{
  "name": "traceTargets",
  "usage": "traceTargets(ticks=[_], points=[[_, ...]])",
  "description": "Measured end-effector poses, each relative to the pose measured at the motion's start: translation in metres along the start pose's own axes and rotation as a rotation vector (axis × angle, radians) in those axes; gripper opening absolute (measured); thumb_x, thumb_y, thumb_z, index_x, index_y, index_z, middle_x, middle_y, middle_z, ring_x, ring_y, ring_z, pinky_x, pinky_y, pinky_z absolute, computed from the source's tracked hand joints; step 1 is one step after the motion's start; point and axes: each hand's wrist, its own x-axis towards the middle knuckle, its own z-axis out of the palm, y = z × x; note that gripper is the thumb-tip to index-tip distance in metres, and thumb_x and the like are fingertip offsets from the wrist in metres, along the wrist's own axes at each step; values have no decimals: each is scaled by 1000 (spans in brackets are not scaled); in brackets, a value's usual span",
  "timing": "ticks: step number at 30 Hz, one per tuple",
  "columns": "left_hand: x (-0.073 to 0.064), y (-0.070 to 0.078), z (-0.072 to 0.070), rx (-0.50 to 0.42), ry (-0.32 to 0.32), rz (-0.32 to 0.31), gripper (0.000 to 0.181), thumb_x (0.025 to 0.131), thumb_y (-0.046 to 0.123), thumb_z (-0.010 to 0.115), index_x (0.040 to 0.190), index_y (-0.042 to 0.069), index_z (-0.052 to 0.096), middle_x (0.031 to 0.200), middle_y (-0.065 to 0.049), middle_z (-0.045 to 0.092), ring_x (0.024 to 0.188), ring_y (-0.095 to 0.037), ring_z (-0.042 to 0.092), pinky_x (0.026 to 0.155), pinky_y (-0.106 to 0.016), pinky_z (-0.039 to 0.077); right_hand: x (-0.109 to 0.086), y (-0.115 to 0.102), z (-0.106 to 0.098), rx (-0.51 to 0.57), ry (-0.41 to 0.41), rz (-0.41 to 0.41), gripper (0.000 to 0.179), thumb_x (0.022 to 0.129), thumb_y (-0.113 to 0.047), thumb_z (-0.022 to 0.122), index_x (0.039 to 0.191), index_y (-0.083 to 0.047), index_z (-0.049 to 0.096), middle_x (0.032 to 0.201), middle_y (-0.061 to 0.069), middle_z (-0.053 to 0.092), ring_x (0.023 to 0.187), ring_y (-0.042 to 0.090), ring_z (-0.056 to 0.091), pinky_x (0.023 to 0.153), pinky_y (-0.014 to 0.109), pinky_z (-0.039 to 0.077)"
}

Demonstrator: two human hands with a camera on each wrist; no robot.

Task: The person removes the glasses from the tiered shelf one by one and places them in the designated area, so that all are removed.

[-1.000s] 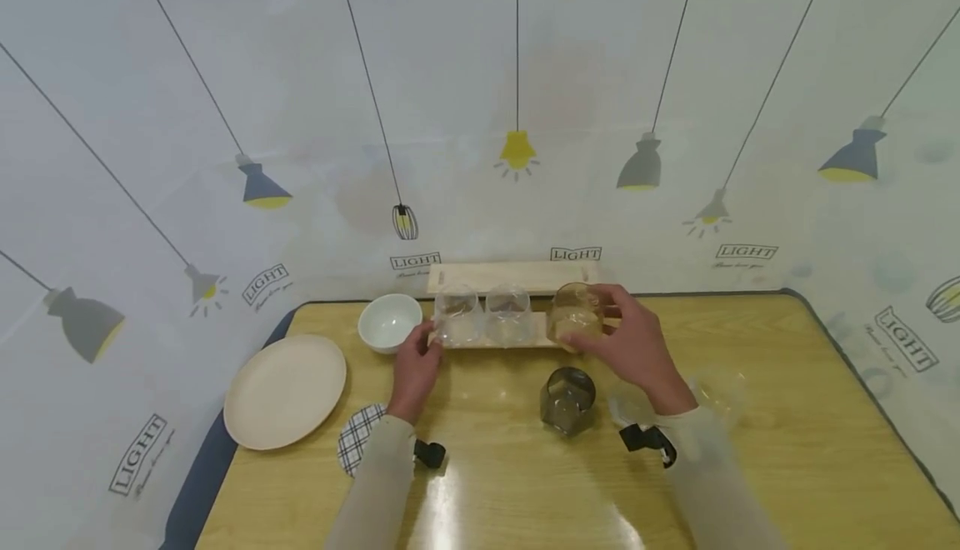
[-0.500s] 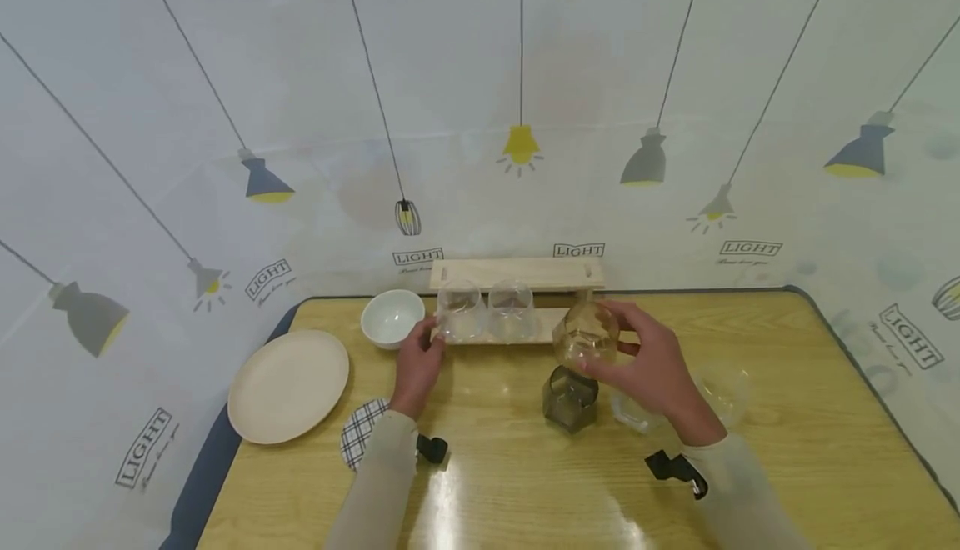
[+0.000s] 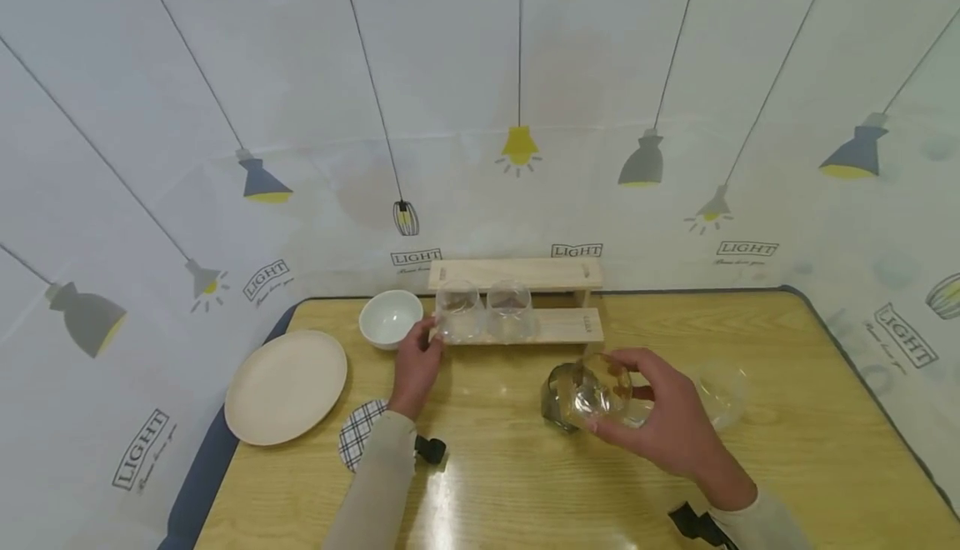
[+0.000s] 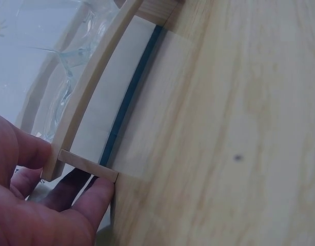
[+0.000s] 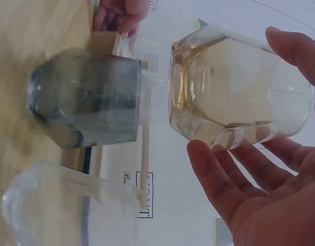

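My right hand [image 3: 671, 425] holds an amber-tinted faceted drinking glass [image 5: 227, 87] between thumb and fingers. The glass is off the table, partly in front of a smoky grey faceted glass [image 5: 88, 100] standing there. At the back, two clear glasses [image 3: 459, 317] sit side by side on the lower tier of a two-step wooden rack [image 3: 568, 327]. My left hand [image 3: 415, 371] grips the left end of that rack; in the left wrist view its fingers [image 4: 96, 202] lie against the end board and upright.
A white bowl [image 3: 391, 319] stands left of the rack. Farther left lie a round beige plate [image 3: 287, 387] and a checked round mat [image 3: 362, 435], partly under the left sleeve. Clear glassware [image 3: 722, 392] stands right, partly behind the right hand. A printed wall [image 3: 480, 225] closes off the back.
My right hand has lifted the amber glass off the right of the rack's lower tier and brought it nearer and slightly right. The left hand stays at the rack's left end.
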Motion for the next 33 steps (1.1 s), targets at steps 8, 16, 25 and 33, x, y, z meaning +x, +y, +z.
traceTargets(ticks=[8, 16, 25, 33], points=[[0, 1, 1, -16, 3, 44, 37, 106, 11, 57, 143, 12, 62, 162, -8, 51, 129, -30, 62, 98, -39, 59, -31, -2, 10, 11, -27, 45, 71, 71, -35, 100, 132, -22, 64, 118, -5, 73, 103, 10, 69, 74, 28, 65], [-1, 1, 1, -15, 15, 53, 37, 106, 11, 57, 142, 13, 63, 159, -9, 55, 123, -26, 64, 92, -34, 58, -55, 2, 28, 80, -79, 168, 70, 69, -38, 101, 126, -21, 63, 119, -6, 71, 104, 11, 69, 76, 28, 66], [-1, 0, 2, -12, 23, 27, 37, 105, 11, 58, 142, 13, 63, 152, -9, 61, 110, -23, 65, 86, -29, 56, -68, 13, 49, 218, -209, 321, 72, 70, -36, 100, 127, -17, 61, 125, 1, 69, 113, 19, 68, 85, 28, 65], [0, 2, 2, -17, 21, 20, 37, 105, 11, 58, 141, 13, 63, 151, -9, 61, 105, -21, 64, 83, -29, 55, -72, 20, 60, 191, -225, 292, 74, 70, -39, 100, 125, -13, 59, 124, 6, 67, 114, 25, 68, 85, 25, 64]])
